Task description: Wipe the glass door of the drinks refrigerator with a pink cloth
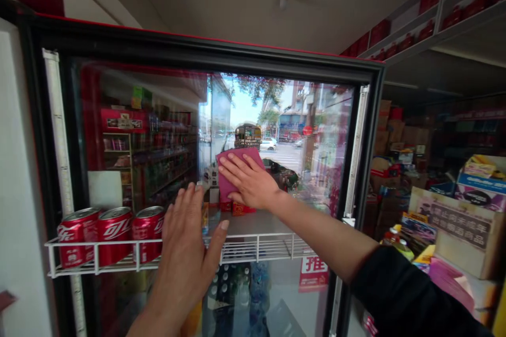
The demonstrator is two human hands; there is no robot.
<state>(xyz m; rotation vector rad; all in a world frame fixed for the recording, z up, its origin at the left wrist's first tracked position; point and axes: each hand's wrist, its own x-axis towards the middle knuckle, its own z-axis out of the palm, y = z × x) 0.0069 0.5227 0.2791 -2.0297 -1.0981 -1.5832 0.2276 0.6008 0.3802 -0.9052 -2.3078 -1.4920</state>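
Note:
A pink cloth (223, 181) lies flat on the inner face of the glass door (158, 110). My right hand (250, 181) holds it there, fingers stretched out over it, with a black sleeve up the forearm. Lower left, my left hand (190, 237) is raised with the thumb spread from straight fingers and nothing in it. It is in front of the white wire door rack (256, 247); whether it touches the rack or the glass I cannot tell. Beside it in the rack stand three red soda cans (114, 234), the nearest partly covered by the hand.
The door has a black frame (205, 55) and white slotted side strips (356, 152). A red and white sticker (314, 272) shows low on the glass. At right are stacked goods and a cardboard box (462, 226) with a printed sign. Reflections and the street mix in the glass.

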